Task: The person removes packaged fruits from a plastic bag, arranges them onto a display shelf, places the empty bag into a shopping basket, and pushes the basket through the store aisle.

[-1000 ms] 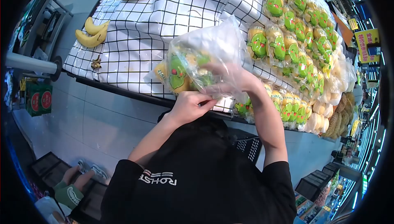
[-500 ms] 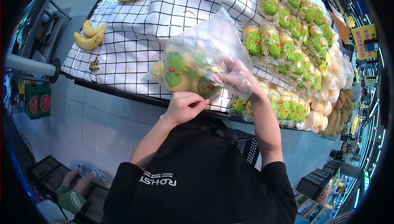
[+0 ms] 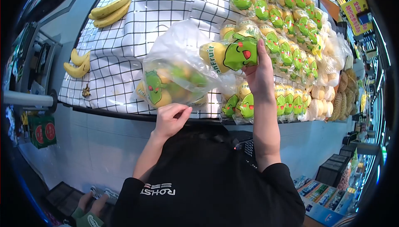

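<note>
My right hand (image 3: pixel 258 71) grips a printed pack of yellow fruit (image 3: pixel 241 54), with a green cartoon face and "Fruit" lettering on its clear wrap. It is raised beside the mouth side of a large clear plastic bag (image 3: pixel 174 46). That bag lies on the checked cloth and holds several similar fruit packs (image 3: pixel 156 90). At the table's front edge, my left hand (image 3: pixel 171 119) is closed, thumb against fingers, at the bag's lower edge. It appears to pinch the bag's film, though the fingertips are partly hidden.
Rows of fruit packs (image 3: pixel 286 54) cover the right of the table, with netted fruit (image 3: pixel 320 106) beyond. Bananas (image 3: pixel 110 11) lie on the checked cloth (image 3: pixel 124 56) at the left. A metal post (image 3: pixel 31 99) juts in there. Another person's legs (image 3: pixel 97 206) show lower left.
My right hand has come out of the bag and moved right and up, now holding a fruit pack. My left hand and the bag appear shifted left and slightly down as the view moved.
</note>
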Tool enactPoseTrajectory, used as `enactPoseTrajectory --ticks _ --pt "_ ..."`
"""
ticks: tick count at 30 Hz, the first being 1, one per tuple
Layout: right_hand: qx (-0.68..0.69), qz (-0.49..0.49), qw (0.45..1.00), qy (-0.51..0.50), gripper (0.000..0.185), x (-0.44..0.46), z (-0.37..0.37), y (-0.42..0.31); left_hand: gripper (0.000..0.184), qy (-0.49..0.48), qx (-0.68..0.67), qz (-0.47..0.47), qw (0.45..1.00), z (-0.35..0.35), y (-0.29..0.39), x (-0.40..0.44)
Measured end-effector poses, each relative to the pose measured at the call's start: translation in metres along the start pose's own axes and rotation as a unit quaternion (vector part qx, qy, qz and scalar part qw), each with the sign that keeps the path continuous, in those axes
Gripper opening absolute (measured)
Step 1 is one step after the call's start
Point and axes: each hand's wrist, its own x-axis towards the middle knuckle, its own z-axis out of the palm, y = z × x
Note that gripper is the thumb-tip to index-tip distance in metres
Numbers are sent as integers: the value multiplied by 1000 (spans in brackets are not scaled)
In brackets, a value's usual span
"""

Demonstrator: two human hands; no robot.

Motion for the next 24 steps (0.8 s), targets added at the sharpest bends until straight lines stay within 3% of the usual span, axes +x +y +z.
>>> enactPoseTrajectory --ticks 6,8,12,14,18,21,22,24 --pt "53 15 998 -20 41 -16 -21 -14 6 -25 12 -20 999 3 6 -3" --pt "41 10 999 11 44 -22 -24 -16 5 -30 14 -1 999 6 7 -2" --pt "155 2 986 67 52 -42 -23 -19 4 -29 -12 1 999 15 12 3" --pt "165 -3 983 85 53 -52 -23 -17 4 -35 -72 -33 996 21 22 11" --pt "230 13 969 92 52 -70 -22 -3 45 -124 -231 -20 965 48 52 40" --pt "278 -2 960 45 47 -79 -24 2 73 -171 -284 -89 939 72 75 65" --pt "294 -12 955 32 44 -81 -26 2 73 -176 -282 -85 939 80 78 71" --pt "314 -37 949 1 45 -80 -35 3 70 -86 -402 -106 905 99 84 84"
